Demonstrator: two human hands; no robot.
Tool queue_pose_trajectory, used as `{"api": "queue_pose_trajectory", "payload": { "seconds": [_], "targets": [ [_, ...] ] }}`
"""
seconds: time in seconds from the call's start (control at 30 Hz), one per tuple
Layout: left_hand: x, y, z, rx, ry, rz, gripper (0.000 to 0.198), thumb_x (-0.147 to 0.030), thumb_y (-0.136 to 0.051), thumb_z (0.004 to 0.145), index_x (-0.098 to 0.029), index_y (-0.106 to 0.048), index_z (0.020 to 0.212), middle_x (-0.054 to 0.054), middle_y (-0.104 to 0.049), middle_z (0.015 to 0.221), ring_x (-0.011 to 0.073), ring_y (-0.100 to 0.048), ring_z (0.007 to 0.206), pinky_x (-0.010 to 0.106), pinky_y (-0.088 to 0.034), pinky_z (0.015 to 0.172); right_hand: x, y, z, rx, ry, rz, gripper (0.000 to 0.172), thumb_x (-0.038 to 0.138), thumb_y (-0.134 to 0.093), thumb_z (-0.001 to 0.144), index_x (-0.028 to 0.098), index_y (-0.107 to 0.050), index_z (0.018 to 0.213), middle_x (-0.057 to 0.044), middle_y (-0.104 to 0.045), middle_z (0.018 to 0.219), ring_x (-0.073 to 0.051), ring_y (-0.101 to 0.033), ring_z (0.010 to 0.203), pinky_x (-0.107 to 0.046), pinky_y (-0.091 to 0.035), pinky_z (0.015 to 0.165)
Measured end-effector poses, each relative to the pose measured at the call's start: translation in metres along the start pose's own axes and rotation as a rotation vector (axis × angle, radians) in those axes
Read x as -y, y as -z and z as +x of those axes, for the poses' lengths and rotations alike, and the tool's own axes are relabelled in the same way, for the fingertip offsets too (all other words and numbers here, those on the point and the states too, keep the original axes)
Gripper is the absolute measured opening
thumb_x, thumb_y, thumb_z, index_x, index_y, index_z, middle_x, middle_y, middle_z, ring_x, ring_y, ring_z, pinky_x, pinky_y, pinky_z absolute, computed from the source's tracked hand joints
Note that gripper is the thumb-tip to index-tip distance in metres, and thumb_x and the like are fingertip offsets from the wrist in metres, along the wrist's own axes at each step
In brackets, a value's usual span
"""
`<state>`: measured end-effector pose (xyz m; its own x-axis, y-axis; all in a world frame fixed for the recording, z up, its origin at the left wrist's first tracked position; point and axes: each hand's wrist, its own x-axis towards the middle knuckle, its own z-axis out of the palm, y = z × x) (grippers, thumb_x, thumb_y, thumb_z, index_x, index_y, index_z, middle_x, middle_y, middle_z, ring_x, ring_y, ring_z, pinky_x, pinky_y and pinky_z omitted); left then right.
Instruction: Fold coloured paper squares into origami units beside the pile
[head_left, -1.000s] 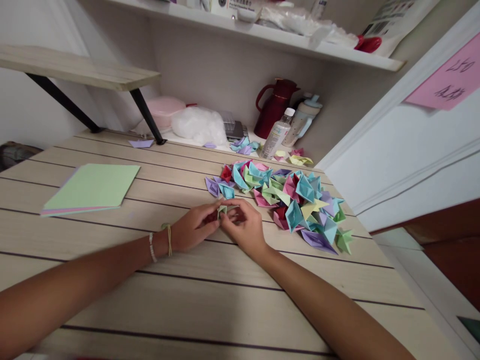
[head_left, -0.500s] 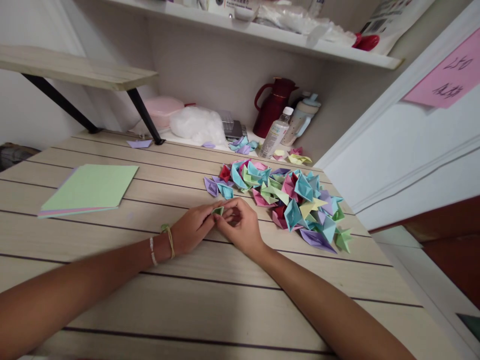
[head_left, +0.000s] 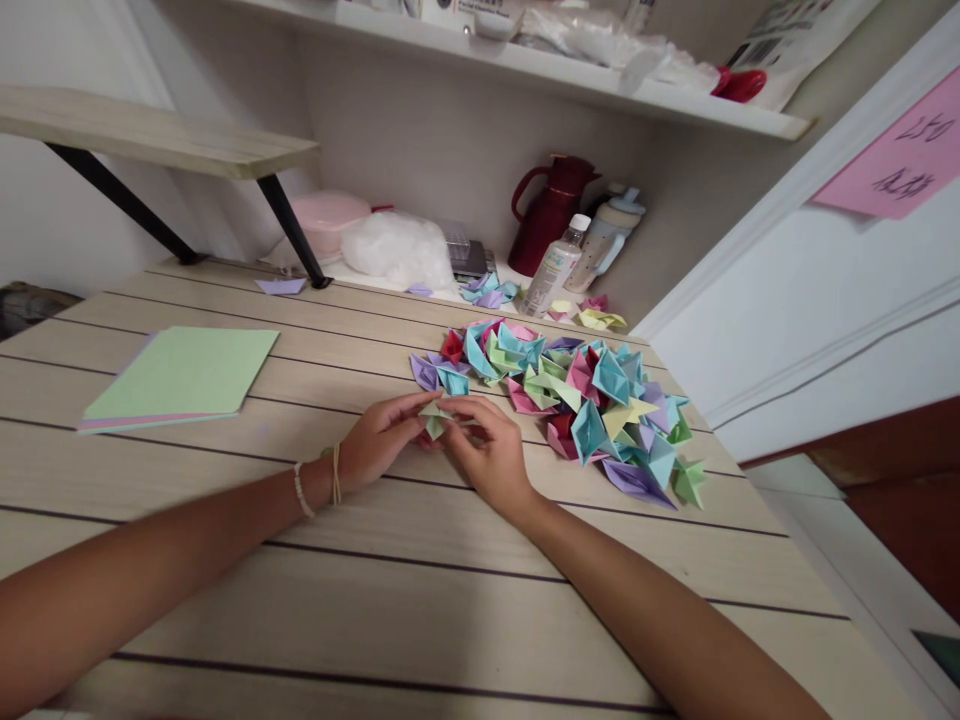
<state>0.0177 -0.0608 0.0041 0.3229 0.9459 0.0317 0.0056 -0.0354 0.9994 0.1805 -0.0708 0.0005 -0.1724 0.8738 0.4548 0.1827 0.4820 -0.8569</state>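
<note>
Between my two hands is a small folded piece of light green paper (head_left: 435, 418), its pointed flaps spread apart. My left hand (head_left: 381, 437) pinches its left side, and my right hand (head_left: 491, 448) grips its right side with thumb and fingers. Some fingertips are hidden behind the paper. Just beyond and to the right lies a heap of folded paper boats (head_left: 589, 430) in blue, green, pink, purple, red and yellow. A stack of square paper sheets (head_left: 184, 372), green on top, rests on the table to the left.
A slatted wooden table (head_left: 360, 600) lies under my arms. Behind it stand a dark red jug (head_left: 550, 215), a clear bottle (head_left: 556, 268), a pale tumbler (head_left: 611, 235) and a white bag (head_left: 397, 248). A small raised shelf (head_left: 165, 135) with black legs is at the back left.
The green paper has gone from a small compact fold to a wider shape with pointed flaps showing. My hands have shifted slightly around it; the heap and sheet stack stay put.
</note>
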Motion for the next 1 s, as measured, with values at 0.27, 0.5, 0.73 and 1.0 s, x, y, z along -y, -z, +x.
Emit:
{"api": "queue_pose_trajectory", "payload": {
  "seconds": [0.27,0.5,0.73,1.0],
  "targets": [
    [0.002,-0.001,-0.001,-0.034,-0.011,0.098,0.047,-0.022,-0.051,0.077,-0.012,-0.049,0.123,0.002,-0.067,0.071,0.0132,-0.061,0.065,0.025,-0.049,0.067,-0.001,0.0,0.001,0.021,-0.011,0.023,0.019,0.021,-0.055,0.079,0.025,-0.065,0.094,-0.006,-0.061,0.101,-0.018,-0.059,0.091,-0.027,-0.053,0.069],
    [0.002,0.001,-0.001,-0.016,-0.005,0.03,0.043,-0.022,-0.051,0.078,-0.012,-0.051,0.12,0.003,-0.066,0.074,0.0144,-0.062,0.068,0.028,-0.049,0.069,-0.004,0.0,0.001,0.009,-0.028,0.019,0.019,0.018,-0.053,0.078,0.022,-0.064,0.093,-0.007,-0.061,0.1,-0.017,-0.058,0.093,-0.026,-0.052,0.068],
    [-0.001,-0.001,0.001,-0.049,0.012,-0.085,0.034,-0.032,-0.057,0.077,-0.013,-0.054,0.106,0.005,-0.066,0.082,0.0148,-0.063,0.066,0.029,-0.051,0.067,-0.006,0.002,0.004,0.02,-0.057,0.087,0.021,0.015,-0.05,0.075,0.021,-0.063,0.09,-0.006,-0.061,0.102,-0.017,-0.058,0.093,-0.029,-0.05,0.076],
    [0.002,-0.002,0.002,-0.083,-0.042,-0.104,0.039,-0.029,-0.062,0.074,-0.015,-0.05,0.108,0.004,-0.068,0.077,0.0162,-0.065,0.075,0.03,-0.051,0.074,-0.011,0.0,0.006,-0.002,-0.309,0.354,0.044,0.027,-0.069,0.065,0.021,-0.054,0.106,-0.007,-0.061,0.105,-0.015,-0.061,0.082,-0.029,-0.051,0.073]
  ]
}}
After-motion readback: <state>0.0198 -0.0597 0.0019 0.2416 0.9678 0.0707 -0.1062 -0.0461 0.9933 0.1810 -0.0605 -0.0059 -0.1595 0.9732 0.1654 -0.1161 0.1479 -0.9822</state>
